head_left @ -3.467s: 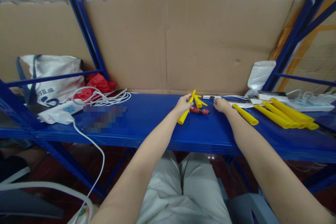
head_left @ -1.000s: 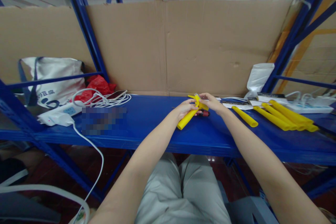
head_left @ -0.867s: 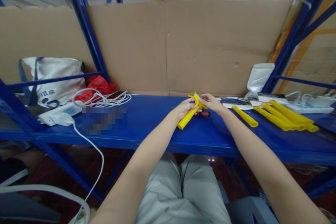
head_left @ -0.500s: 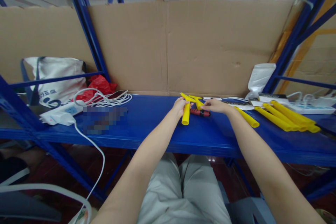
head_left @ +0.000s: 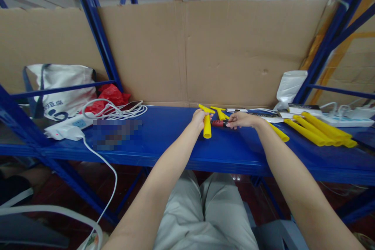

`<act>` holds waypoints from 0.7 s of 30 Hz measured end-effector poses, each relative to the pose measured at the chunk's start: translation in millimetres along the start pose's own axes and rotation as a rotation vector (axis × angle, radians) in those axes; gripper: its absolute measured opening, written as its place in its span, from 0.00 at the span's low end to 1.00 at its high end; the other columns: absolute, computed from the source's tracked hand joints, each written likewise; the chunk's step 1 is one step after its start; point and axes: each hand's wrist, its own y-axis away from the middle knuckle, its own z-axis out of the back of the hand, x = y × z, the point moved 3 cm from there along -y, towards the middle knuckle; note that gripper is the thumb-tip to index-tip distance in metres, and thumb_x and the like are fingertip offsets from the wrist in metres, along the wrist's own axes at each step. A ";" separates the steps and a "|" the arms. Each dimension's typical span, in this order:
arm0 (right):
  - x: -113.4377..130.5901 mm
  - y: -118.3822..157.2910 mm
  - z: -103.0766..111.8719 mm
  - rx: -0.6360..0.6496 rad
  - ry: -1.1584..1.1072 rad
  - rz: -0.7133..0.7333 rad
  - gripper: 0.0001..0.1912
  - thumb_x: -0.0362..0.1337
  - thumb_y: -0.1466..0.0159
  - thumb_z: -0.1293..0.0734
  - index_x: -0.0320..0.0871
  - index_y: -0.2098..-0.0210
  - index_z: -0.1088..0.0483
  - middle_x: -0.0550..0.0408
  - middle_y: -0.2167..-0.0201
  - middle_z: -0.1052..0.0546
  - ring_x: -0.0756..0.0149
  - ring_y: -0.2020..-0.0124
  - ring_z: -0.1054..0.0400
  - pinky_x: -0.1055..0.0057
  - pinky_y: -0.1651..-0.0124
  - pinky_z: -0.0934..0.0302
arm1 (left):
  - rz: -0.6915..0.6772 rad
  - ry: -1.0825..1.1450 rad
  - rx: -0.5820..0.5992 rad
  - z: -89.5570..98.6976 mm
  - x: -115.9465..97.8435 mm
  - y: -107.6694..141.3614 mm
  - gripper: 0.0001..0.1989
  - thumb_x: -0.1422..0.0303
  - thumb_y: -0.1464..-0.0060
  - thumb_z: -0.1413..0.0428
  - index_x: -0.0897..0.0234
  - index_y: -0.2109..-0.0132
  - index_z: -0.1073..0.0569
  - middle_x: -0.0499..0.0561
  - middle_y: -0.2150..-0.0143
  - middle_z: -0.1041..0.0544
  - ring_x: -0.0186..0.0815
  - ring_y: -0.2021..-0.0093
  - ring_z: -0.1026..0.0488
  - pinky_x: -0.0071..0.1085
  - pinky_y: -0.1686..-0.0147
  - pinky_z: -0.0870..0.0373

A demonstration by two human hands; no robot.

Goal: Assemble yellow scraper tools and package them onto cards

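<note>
My left hand [head_left: 199,118] is closed round a yellow T-shaped piece [head_left: 207,127], whose round tube end points down toward me. Just right of it, my right hand [head_left: 236,120] has its fingers closed on the dark end of a red and black tool [head_left: 218,124] lying on the blue shelf. Behind the tool rests another yellow T-shaped piece [head_left: 220,115]. A yellow tube [head_left: 279,132] lies partly behind my right wrist, and several more yellow tubes [head_left: 319,129] lie side by side farther right.
White cables [head_left: 129,111], a white power strip [head_left: 78,123] and a cloth bag [head_left: 66,88] are at the left. A blurred patch covers something on the shelf. White packages [head_left: 290,90] and another power strip [head_left: 345,122] sit at the right, with cardboard [head_left: 187,54] behind.
My right hand has moved from beside the second yellow piece down onto the tool's dark end. The yellow piece in my left hand has turned slightly.
</note>
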 end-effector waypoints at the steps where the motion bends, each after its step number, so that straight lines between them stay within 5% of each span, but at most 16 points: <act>1: 1.6 1.2 1.9 -0.032 -0.027 -0.004 0.17 0.51 0.53 0.27 0.43 0.77 0.30 0.54 0.81 0.26 0.70 0.81 0.35 0.74 0.80 0.43 | -0.004 0.001 -0.004 0.1 -0.4 0.4 0.20 0.87 0.49 0.54 0.66 0.52 0.35 0.51 0.66 0.27 0.28 0.78 0.28 0.22 0.79 0.36; 10: 12.8 7.9 21.0 -0.498 -0.551 0.025 0.22 0.51 0.51 0.27 0.43 0.76 0.40 0.65 0.87 0.42 0.77 0.86 0.48 0.77 0.84 0.52 | 0.013 0.033 -0.021 2.2 -1.5 -2.4 0.21 0.87 0.50 0.53 0.65 0.51 0.36 0.52 0.63 0.26 0.27 0.80 0.28 0.22 0.80 0.33; 21: 0.0 8.6 46.1 -0.999 -0.745 0.133 0.22 0.49 0.49 0.30 0.47 0.77 0.48 0.67 0.87 0.44 0.75 0.87 0.50 0.74 0.85 0.48 | 0.037 -0.003 0.038 1.7 2.5 -4.7 0.19 0.87 0.49 0.55 0.68 0.52 0.35 0.54 0.63 0.25 0.28 0.78 0.27 0.22 0.79 0.34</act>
